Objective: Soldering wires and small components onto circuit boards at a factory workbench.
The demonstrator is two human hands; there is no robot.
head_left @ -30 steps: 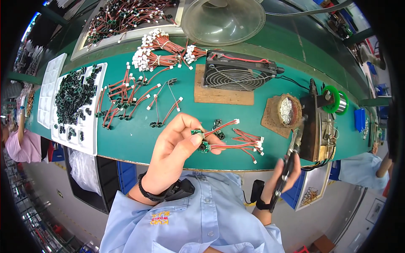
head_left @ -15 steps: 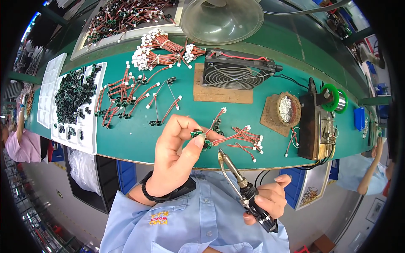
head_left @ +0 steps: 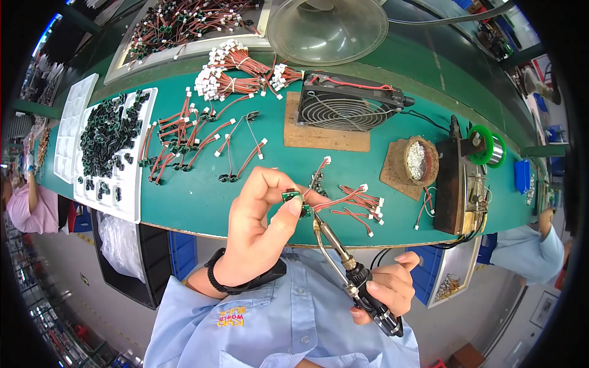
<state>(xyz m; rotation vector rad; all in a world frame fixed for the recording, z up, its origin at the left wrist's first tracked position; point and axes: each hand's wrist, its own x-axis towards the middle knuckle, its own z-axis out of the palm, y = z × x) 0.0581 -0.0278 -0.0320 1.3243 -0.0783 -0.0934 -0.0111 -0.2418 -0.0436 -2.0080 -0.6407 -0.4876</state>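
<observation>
Pinched between the thumb and fingers of my left hand point(head_left: 257, 227) is a small green circuit board point(head_left: 291, 195). A red and brown cable point(head_left: 336, 201) with a white connector runs off its right side. My right hand point(head_left: 392, 285) is closed round the black handle of a soldering iron point(head_left: 334, 241), which has a thin feed tube along its side. The iron's tip points up and left, at the board's lower right edge beside the wire end; whether it touches cannot be told. Several loose cables point(head_left: 367, 201) lie just right of the board on the green bench mat point(head_left: 257, 211).
At left a white tray point(head_left: 147, 116) holds many small boards, with wired boards point(head_left: 178, 147) beside it. Bundled cables point(head_left: 233, 73), a black fan point(head_left: 343, 107) and a clear fume hood point(head_left: 328, 34) stand farther back. Right are a pellet-filled bowl point(head_left: 416, 161) and a green solder reel point(head_left: 488, 145).
The soldering iron's tip has moved slightly left and up to the board's edge. My left hand and the board appear shifted slightly right along with the whole view.
</observation>
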